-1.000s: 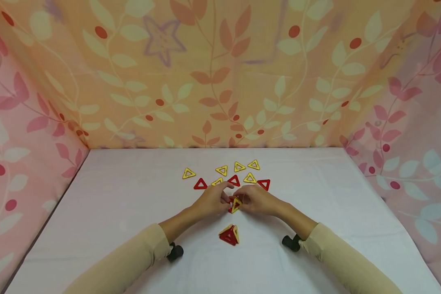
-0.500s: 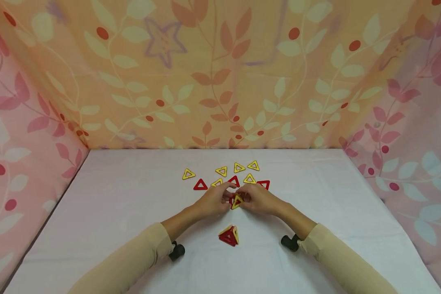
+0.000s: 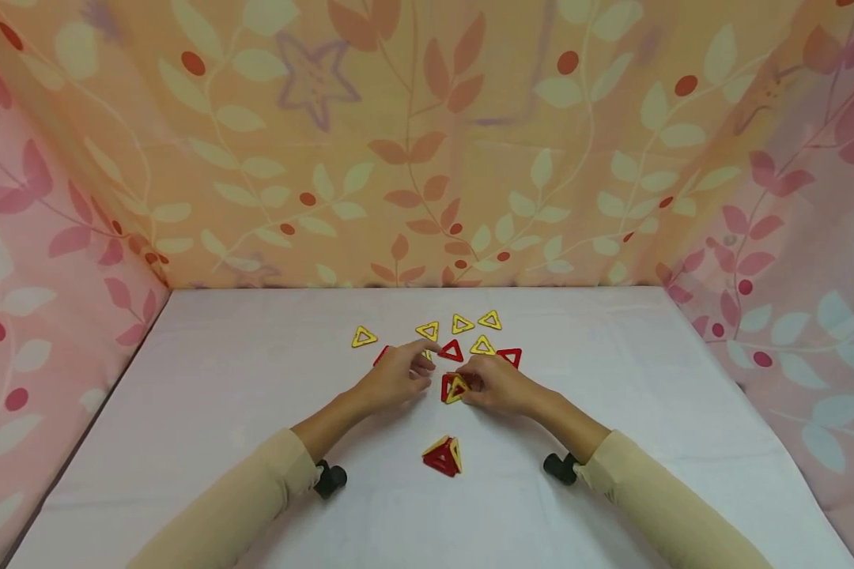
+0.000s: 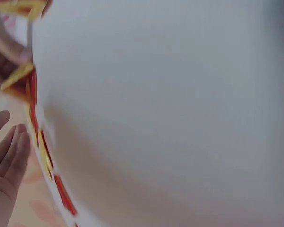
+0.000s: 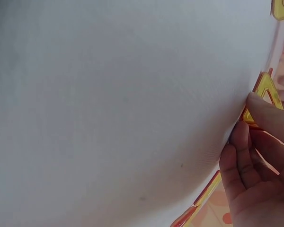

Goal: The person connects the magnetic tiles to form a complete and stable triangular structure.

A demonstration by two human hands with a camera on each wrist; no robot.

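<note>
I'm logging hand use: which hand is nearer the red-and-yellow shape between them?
Right: the right hand pinches the red-and-yellow shape; the left hand is apart, to its left.

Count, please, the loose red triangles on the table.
3: one red triangle partly behind the left hand, a second between the hands, a third beyond the right hand. The hands may hide others.

You can read no text, label, brand, number or sign in any view; neither the triangular pieces nor the patterned backdrop shows you any legible lettering or figures.
</note>
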